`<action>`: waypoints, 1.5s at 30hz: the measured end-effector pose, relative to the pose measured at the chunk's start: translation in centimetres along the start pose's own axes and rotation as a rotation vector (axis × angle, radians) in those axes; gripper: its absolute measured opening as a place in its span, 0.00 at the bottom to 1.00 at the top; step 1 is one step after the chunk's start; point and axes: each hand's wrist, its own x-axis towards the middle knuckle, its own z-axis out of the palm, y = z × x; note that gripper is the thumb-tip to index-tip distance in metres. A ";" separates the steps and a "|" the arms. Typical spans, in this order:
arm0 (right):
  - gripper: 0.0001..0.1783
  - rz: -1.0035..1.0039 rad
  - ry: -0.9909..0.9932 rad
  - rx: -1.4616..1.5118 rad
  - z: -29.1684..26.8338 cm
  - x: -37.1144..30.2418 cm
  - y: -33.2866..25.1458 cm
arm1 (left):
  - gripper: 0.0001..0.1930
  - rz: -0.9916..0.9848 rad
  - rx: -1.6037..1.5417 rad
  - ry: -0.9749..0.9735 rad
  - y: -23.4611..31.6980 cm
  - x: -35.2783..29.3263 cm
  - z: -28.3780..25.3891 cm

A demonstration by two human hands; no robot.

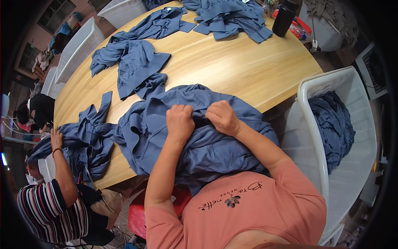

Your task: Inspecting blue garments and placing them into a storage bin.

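Note:
A large blue sweatshirt-like garment (pixel 224 151) lies bunched at the near edge of the table and hangs over toward my lap. My left hand (pixel 180 120) is closed on a fold of its cloth. A short way to the right, my right hand (pixel 224 118) also grips the fabric with curled fingers. Between the two fists the cloth dips into a dark opening. A thin drawstring-like cord (pixel 152 137) runs down the garment left of my left hand. The fingertips of both hands are hidden in the folds.
More blue garments (pixel 145 62) lie on the round wooden table (pixel 207 66). A black bottle (pixel 284 18) stands at its far right edge. To my right, a white bin (pixel 315 120) holds blue cloth. At left, a co-worker in a striped shirt (pixel 49 209) touches another blue garment (pixel 89 141).

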 end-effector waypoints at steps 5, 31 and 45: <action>0.14 0.054 0.083 0.089 -0.4 0.2 -0.4 | 0.07 0.053 -0.303 0.099 0.7 -2.7 -3.2; 0.04 0.070 -0.125 0.190 -0.9 0.0 -5.1 | 0.07 0.104 0.027 -0.191 0.2 -1.7 -0.2; 0.10 0.049 -0.059 0.178 -1.3 0.9 -5.4 | 0.06 -0.035 -0.351 -0.364 -0.5 -1.9 -4.1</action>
